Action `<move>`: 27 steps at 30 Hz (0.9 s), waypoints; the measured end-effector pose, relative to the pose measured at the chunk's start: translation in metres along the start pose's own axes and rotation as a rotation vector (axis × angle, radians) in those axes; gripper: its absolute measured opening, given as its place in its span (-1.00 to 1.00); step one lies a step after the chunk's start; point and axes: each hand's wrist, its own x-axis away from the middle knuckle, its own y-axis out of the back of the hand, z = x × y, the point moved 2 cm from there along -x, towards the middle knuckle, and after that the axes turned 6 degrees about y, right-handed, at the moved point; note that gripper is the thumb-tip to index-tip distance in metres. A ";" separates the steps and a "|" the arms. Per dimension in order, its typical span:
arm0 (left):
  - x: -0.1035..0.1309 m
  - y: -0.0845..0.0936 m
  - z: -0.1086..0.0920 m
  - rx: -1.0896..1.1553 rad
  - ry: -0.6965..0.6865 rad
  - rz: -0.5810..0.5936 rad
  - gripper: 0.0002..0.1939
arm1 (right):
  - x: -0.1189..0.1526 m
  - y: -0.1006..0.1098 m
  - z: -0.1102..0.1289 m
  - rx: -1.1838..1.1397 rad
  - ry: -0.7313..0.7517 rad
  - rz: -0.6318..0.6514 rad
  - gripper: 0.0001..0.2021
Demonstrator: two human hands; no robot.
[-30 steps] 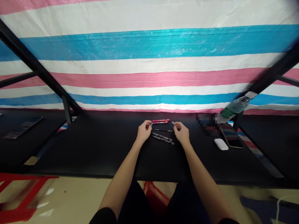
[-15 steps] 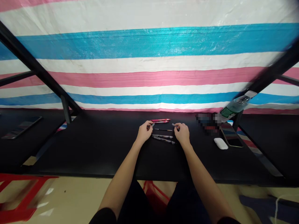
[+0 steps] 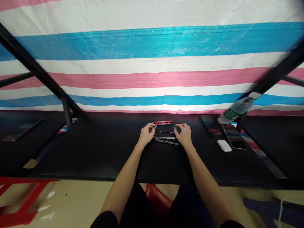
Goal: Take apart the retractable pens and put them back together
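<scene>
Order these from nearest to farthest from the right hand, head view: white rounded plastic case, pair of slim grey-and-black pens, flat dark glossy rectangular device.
From the right hand:
1. Pair of slim grey-and-black pens: just to its left, on the table.
2. White rounded plastic case: off to its right.
3. Flat dark glossy rectangular device: far left.
</scene>
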 end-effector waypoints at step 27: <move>-0.008 0.003 0.004 0.421 0.105 -0.009 -0.71 | -0.008 0.012 0.012 -0.539 -0.040 -0.018 -0.79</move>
